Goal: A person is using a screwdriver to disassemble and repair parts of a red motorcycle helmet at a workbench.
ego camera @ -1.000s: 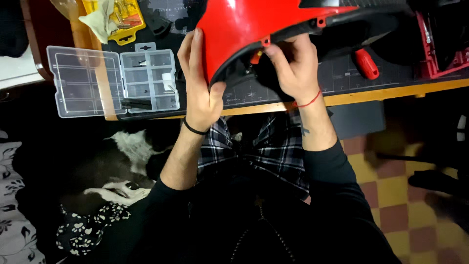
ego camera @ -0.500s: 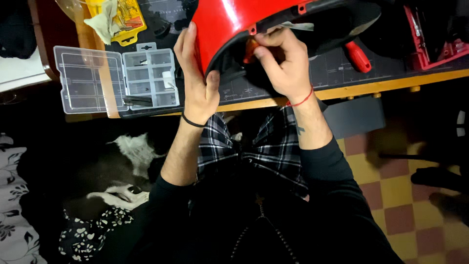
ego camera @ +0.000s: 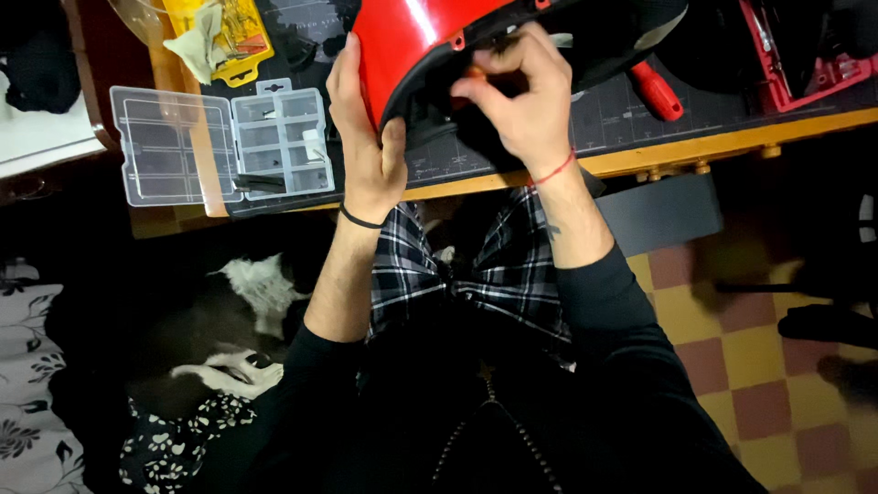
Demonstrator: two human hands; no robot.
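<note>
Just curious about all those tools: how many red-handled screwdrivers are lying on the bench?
1: a red-handled screwdriver lies on the dark cutting mat, right of the red shell; others may be hidden beneath it.

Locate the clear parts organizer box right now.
Head view, left side: the clear organizer box lies open on the desk edge, just left of the left hand, below the yellow package.

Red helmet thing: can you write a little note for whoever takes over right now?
Left hand grips the red shell at its edge, holding it over the desk.
Right hand is closed at the shell's rim, pinching something small and orange; too hidden to name.
Clear parts box lies open at the left; red-handled screwdriver lies at the right.
Done and left: cannot tell.
</note>
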